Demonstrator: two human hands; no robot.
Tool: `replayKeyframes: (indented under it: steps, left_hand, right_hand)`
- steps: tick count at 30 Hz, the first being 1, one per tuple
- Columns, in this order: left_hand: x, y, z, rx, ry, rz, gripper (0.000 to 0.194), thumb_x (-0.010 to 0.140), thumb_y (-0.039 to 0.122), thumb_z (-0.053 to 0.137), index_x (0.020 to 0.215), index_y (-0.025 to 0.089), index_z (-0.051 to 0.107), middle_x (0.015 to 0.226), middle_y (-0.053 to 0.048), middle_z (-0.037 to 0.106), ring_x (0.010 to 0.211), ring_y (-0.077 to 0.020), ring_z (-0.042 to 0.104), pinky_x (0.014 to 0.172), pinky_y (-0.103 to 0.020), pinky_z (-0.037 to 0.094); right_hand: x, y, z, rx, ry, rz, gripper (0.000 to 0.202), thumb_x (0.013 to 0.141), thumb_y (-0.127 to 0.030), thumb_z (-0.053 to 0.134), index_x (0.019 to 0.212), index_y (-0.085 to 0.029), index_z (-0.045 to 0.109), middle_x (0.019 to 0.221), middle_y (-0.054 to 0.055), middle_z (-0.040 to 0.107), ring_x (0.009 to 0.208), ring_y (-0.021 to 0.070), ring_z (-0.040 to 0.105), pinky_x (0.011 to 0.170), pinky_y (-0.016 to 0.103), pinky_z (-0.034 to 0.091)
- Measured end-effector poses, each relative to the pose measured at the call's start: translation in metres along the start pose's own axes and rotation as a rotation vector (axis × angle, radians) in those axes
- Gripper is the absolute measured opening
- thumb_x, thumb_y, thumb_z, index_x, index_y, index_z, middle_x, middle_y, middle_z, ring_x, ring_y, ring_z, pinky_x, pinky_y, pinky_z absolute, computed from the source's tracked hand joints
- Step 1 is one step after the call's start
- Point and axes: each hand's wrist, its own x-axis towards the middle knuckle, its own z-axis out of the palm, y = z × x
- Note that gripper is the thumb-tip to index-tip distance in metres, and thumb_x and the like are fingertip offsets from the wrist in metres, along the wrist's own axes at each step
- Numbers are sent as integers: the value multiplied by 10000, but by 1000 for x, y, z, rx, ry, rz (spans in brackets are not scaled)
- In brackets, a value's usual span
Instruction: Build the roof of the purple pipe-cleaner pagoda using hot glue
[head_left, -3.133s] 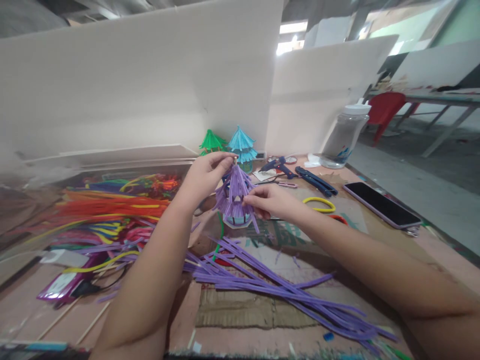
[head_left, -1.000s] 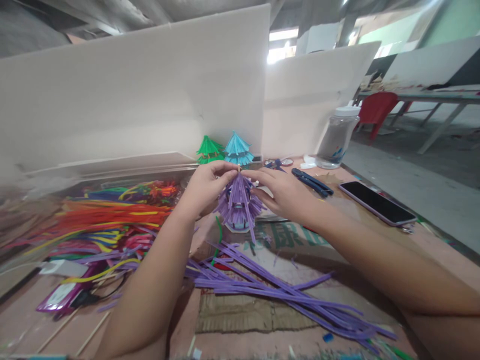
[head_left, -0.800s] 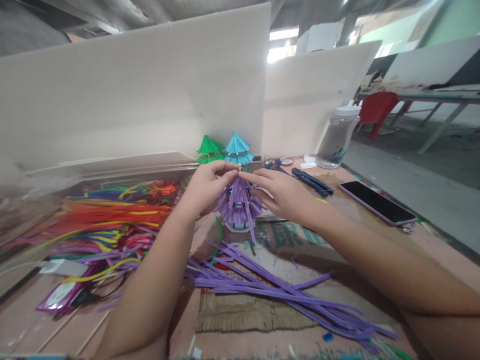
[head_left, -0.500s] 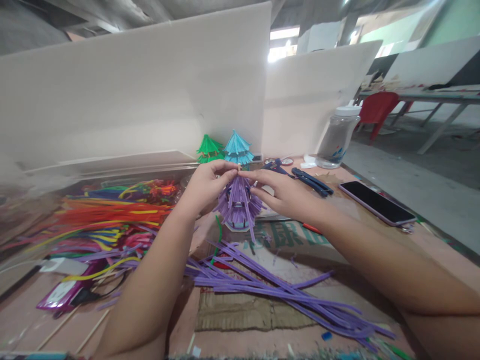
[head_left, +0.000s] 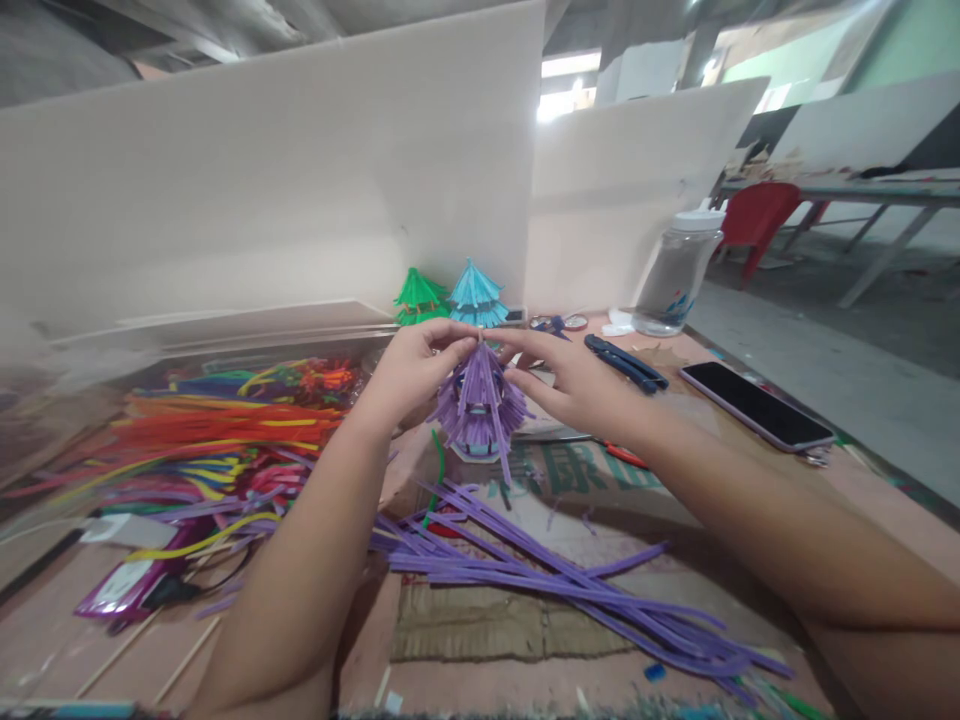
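Observation:
A small purple tiered pagoda model (head_left: pixel 480 410), covered in pipe cleaner strips, stands upright in front of me on the table. My left hand (head_left: pixel 416 365) pinches its peak between thumb and fingers. From the other side my right hand (head_left: pixel 562 375) reaches in, its index fingertip at the peak and its thumb apart, near the upper roof. One long purple strip hangs down the model's front past the lower roof. Closer to me, a loose bunch of purple pipe cleaners (head_left: pixel 555 575) lies across a piece of cardboard (head_left: pixel 480 630).
Green (head_left: pixel 418 295) and blue (head_left: pixel 476 290) pagoda models stand behind. Coloured pipe cleaners (head_left: pixel 225 425) cover the left side, near a purple packet (head_left: pixel 124 590). At right are dark-handled pliers (head_left: pixel 626 362), a phone (head_left: pixel 757 403) and a clear bottle (head_left: pixel 679 275). White boards (head_left: pixel 262 190) rise behind.
My right hand's fingers have spread slightly and shifted a little away from the roof. The left hand keeps its pinch at the peak, and the model stays in place.

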Motion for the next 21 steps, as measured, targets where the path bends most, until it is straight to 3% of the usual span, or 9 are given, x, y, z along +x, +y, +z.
replayKeyframes:
  steps: [13,21]
  left_hand:
    - [1,-4,0,-38,-8,-28,293,828,356,662,1008,141,747,1032,-82,768,992,-227,694,897,-322,524]
    - [-1,-1,1,-37,-4,-26,280,830,344,667,1005,141,748,1012,-76,771,966,-215,698,875,-305,529]
  right_hand:
    - [-1,1,2,-95,8,-2,407,970,-257,518,1374,-257,558,1272,85,662,973,202,665,904,411,532]
    - [-2,-1,4,-311,-8,-43,385,986,-296,505,1352,-187,557,1237,124,674,1025,258,665,882,423,527]
